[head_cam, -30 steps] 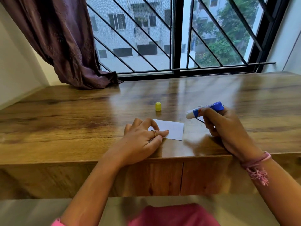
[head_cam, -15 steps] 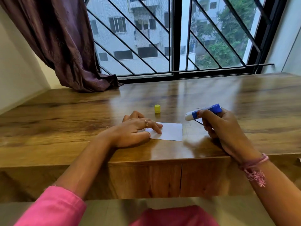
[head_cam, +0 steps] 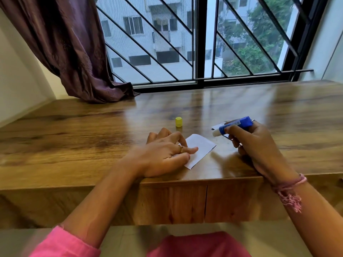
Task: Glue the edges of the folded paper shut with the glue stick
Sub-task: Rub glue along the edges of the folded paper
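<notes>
Your glossy, wood-grain brown worktop [head_cam: 92, 134] carried the work items near its front edge. The folded white paper rectangle [head_cam: 199, 149] lay flat on that surface, turned at an angle so that one corner pointed toward you. Its visible face was plain, smooth and matte, with crisp straight edges.

Your left hand [head_cam: 163, 154] rested palm down on the paper's left part, fingers spread loosely and pressing on it rather than gripping; a thin ring showed on one finger. The paper's right part remained uncovered.

Your right hand [head_cam: 254, 143] had its grip clamped on the blue-and-white cylindrical plastic glue stick [head_cam: 233, 126], held nearly level above the worktop, just right of the paper and apart from it. The white tip pointed left; the blue body ran back under your fingers. Whether glue protruded from the tip could not be told.

The small yellow cylindrical plastic cap [head_cam: 178, 122] stood upright on the worktop behind the paper, apart from both hands.

A frayed pink thread band [head_cam: 289, 190] circled your right wrist. A pink fabric sleeve [head_cam: 65, 243] covered your left upper forearm. A crinkled, dark purple curtain [head_cam: 74, 52] draped onto the worktop's far left corner.
</notes>
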Available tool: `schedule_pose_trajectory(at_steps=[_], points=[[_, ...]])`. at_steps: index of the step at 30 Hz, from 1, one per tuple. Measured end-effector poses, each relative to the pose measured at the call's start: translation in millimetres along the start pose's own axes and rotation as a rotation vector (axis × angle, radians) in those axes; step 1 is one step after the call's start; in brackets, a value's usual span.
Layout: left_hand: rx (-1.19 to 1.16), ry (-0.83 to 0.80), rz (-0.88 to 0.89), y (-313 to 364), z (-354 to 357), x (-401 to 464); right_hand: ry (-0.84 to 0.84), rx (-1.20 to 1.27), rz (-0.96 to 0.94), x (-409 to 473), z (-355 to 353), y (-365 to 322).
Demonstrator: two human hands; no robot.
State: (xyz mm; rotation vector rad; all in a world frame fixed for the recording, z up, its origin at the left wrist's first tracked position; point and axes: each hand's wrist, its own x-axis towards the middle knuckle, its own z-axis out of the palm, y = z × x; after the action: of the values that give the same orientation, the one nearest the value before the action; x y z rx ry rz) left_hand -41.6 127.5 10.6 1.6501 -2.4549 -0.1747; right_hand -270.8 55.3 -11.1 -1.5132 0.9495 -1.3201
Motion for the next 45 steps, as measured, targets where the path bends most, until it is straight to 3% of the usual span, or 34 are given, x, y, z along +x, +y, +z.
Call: schedule_pose_trajectory(at_steps=[8, 21, 37, 42, 45], points=[[-0.117, 0.164, -0.012, -21, 4, 17, -0.010, -0.021, 0.044, 2, 1, 2], [-0.152, 0.151, -0.133, -29, 14, 27, 0.015, -0.315, 0.012, 0, 3, 1], [-0.171, 0.147, -0.155, -28, 14, 27, -0.020, -0.448, -0.101, -4, 6, -7], [-0.187, 0.139, -0.160, -27, 14, 28, -0.111, -0.508, -0.148, -10, 7, -12], [-0.179, 0.150, -0.163, -27, 14, 27, -0.062, -0.511, -0.156, -8, 7, -12]])
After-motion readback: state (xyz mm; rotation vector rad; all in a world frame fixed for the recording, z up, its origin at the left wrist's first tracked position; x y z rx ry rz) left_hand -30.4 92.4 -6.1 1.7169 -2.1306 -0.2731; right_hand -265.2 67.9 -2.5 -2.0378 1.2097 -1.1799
